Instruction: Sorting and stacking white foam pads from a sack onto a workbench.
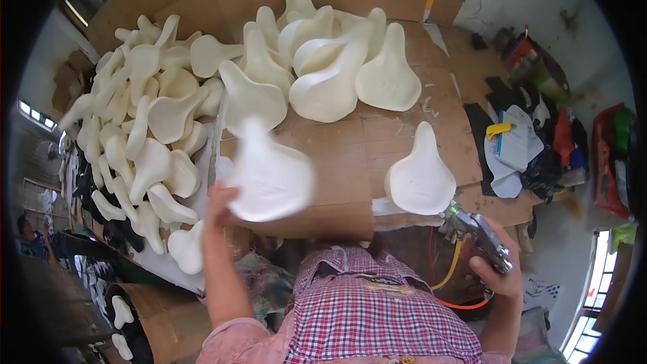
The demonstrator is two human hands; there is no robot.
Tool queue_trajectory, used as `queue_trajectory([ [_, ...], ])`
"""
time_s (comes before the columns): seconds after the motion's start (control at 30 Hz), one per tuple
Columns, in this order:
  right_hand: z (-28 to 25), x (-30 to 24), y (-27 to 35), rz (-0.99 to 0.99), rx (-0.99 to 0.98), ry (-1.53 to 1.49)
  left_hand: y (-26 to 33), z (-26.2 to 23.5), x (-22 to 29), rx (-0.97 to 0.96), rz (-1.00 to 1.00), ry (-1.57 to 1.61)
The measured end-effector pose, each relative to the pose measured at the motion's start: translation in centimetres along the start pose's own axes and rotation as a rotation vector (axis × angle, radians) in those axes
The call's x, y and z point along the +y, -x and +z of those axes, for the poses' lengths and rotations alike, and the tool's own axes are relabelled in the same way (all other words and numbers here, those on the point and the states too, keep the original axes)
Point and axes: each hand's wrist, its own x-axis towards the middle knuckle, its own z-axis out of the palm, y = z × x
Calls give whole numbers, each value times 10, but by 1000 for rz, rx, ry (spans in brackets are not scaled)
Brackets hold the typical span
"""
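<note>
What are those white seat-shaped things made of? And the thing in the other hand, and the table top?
The white saddle shape in the left hand looks like matte moulded foam or plastic: smooth, cream, one piece, no shine. The tool in the right hand looks like metal, grey with bright glints. The table top looks like brown cardboard sheets, dull with visible seams.

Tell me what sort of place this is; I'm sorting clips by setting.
Probably a small workshop making bicycle saddles: heaps of white saddle-shaped foam pads on a cardboard-covered bench, and a hose-fed metal tool in the right hand.
</note>
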Motion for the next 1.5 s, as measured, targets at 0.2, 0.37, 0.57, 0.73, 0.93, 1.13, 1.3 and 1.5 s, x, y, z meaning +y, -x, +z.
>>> queue_trajectory([
  [0.2, 17, 12, -10, -49, 36, -25, -17, -71, 52, 773, 424, 372],
  [0.37, 22, 4, -7, 1, 197, -162, -123, 84, 80, 232, 525, -220],
  [0.57, 26, 2, 6, -82, 438, -260, -200, 147, 60, 37, 507, -714],
  [0.73, 40, 10, -2, 42, 114, -201, -184, 147, 53, 20, 531, -668],
  [0.93, 40, 10, -28, -56, 218, -264, -104, 44, 84, 58, 369, -538],
  [1.13, 43, 26, -41, 54, 179, -250, -53, -119, 68, 668, 192, 381],
  [1.3, 43, 19, -45, 27, 183, -261, -105, 28, 87, 375, 595, -383],
  [1.5, 55, 1, -56, -9, 169, -245, -200, 157, 54, 92, 731, -1196],
])
